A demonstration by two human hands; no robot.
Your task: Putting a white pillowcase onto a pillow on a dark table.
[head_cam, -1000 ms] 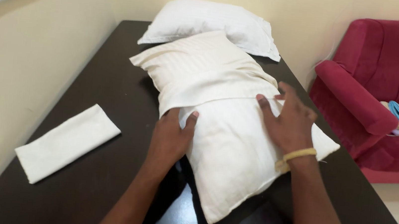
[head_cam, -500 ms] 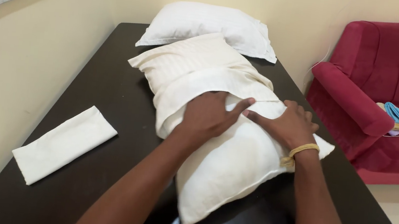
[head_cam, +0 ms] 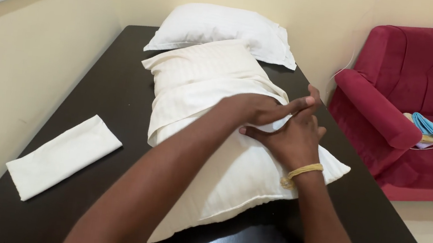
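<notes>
A cream striped pillow [head_cam: 232, 172] lies lengthwise on the dark table [head_cam: 106, 87], partly drawn into a matching pillowcase [head_cam: 200, 76] at its far end. My left hand [head_cam: 261, 110] lies flat across the case's open edge, fingers stretched toward the right side. My right hand [head_cam: 293, 138], with a yellow band at the wrist, presses on the pillow just below the left hand, its fingers partly tucked beneath it at the case's edge. Whether either hand pinches the fabric cannot be told.
A second white pillow [head_cam: 222, 27] rests at the table's far end. A folded cream cloth [head_cam: 63, 155] lies near the left edge by the wall. A red sofa [head_cam: 420, 101] with blue cloth [head_cam: 425, 124] and a cable stands to the right.
My left hand has slid from the pillow's left side across to its right side, over my right hand. The right hand has stayed near the case's right edge.
</notes>
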